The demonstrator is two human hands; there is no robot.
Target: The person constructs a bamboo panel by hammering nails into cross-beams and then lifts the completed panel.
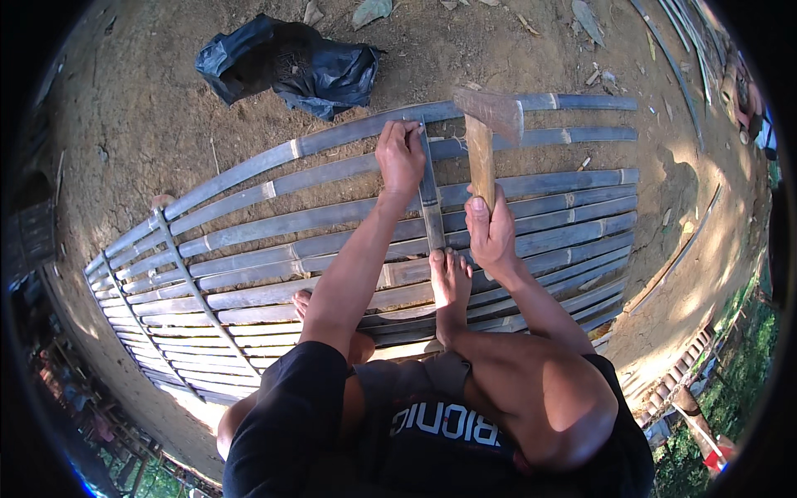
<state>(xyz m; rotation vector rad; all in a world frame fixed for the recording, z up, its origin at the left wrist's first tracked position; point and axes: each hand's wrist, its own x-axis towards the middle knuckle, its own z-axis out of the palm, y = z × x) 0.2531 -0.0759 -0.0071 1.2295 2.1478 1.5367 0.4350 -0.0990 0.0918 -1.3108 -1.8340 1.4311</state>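
My right hand [491, 231] grips the wooden handle of a hatchet [481, 158], its rusty metal head raised over the far slats of a bamboo frame [249, 224]. A short bamboo crosspiece [431, 199] lies across those slats, running toward me. My left hand [400, 162] is at the crosspiece's far end, thumb and fingers pinched together. Something small and pale shows at the fingertips, too small to name. At the crosspiece's near end are the toes of my bare foot [451, 286], which is set on the slats.
On the dirt beyond the frame lies an open black plastic bag [328, 79]; small dark bits show inside. Two crosspieces [195, 282] span the slats at the left. A long bamboo strip [677, 257] rests on the ground at the right, and more thin strips [685, 41] lie farther off.
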